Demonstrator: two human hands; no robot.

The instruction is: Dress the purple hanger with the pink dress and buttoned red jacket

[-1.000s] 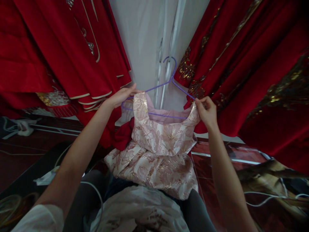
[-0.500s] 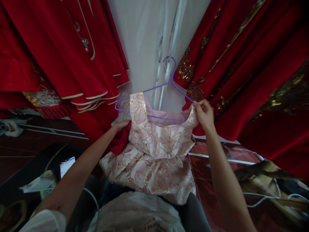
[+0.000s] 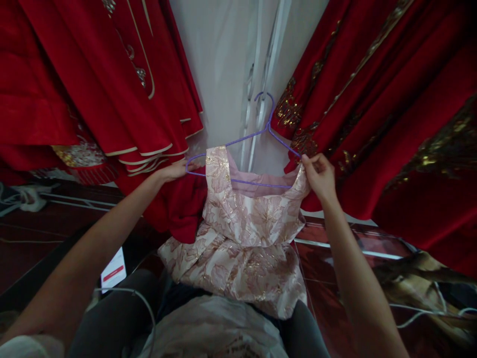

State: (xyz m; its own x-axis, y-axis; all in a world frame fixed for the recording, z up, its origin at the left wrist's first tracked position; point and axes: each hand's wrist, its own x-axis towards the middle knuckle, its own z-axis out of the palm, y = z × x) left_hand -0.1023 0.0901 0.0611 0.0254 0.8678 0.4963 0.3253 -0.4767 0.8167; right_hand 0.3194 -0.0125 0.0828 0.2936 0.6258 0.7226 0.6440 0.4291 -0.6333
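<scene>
A sleeveless dress (image 3: pixel 257 219) in pale pink and gold floral brocade lies over my lap, its straps on a purple clothes hanger (image 3: pixel 246 136). My right hand (image 3: pixel 320 176) pinches the right strap against the hanger's sloping arm. At the hanger's left end, my left hand (image 3: pixel 175 171) grips a piece of red cloth (image 3: pixel 186 211), which hangs down beside the dress. Its fingertips are partly hidden by the cloth and the hanger. The left strap sits inward from the hanger's tip. The hook points up, with no rail in it.
Red garments (image 3: pixel 145 114) with cream edging hang at left, and sequinned red garments (image 3: pixel 372 109) at right. Pale doors (image 3: pixel 216 59) stand behind. A phone (image 3: pixel 114 271) with a lit screen and a white cable (image 3: pixel 139 298) are by my left leg. A bundle with cords (image 3: pixel 417 283) lies lower right.
My left hand has moved up and left to the hanger's end, and more red cloth shows below it. My right hand keeps its pinch on the strap. The view has shifted slightly.
</scene>
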